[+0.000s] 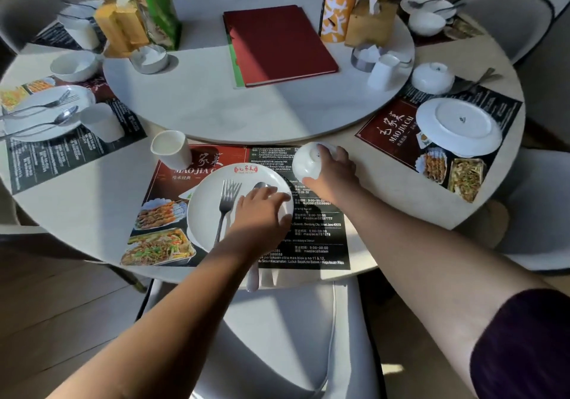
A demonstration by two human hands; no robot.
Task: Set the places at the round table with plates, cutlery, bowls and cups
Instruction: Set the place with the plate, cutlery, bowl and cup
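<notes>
The round table stands in hard, low sunlight with long shadows across it. Grey padded chairs ring it, one chair pushed in at the near edge. A white turntable fills the table's middle and carries a red menu folder (plus tissue boxes and small dishes).

A printed placemat lies at the near edge, with a white plate on its left half. The right hand grips an upturned white bowl by its wall, over the placemat's far right part; I cannot tell whether it rests there or hangs just above. A one-handed flip to set it upright could let it slip onto the plate's rim and chip.

A white cup stands at the placemat's far left corner. The left hand, apart from the right, lies over the plate's right side. It covers the spoon beside the fork, and whether it pinches the spoon I cannot tell. The spoon's handle reaches the table's near edge, so a sleeve or the chair could flick it off.
</notes>
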